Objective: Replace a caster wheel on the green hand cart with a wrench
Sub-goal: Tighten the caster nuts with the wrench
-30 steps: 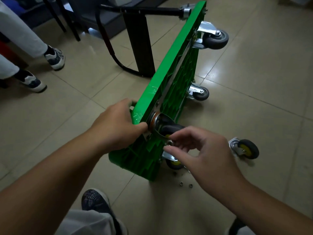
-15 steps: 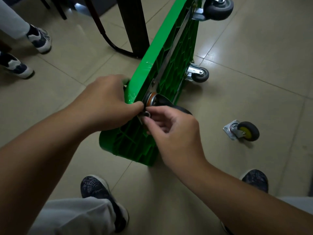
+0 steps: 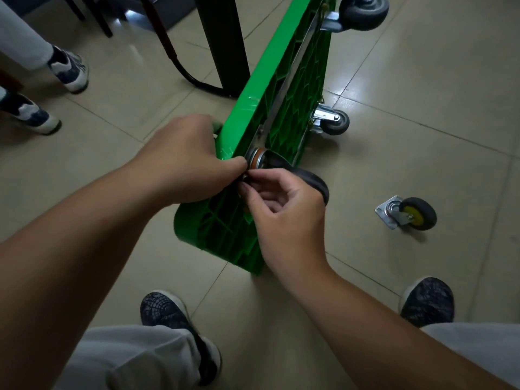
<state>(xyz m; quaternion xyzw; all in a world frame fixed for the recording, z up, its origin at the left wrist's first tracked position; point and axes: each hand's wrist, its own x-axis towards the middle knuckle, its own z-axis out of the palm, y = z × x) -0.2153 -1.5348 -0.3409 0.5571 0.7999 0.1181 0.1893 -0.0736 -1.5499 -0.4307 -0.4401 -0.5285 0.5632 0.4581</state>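
Left hand (image 3: 185,159) grips green cart (image 3: 222,229) (tipped sideways), right hand (image 3: 287,218) pinches metal piece (image 3: 245,175).

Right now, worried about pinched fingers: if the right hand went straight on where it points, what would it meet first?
Probably the thumb of the left hand, just ahead of the right hand on the green cart; depth unclear.

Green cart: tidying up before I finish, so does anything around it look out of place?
A loose caster with a yellow hub lies on the floor right of the green cart, apart from it. The cart stands tipped on its edge, gripped by the left hand; the right hand pinches a small metal part.
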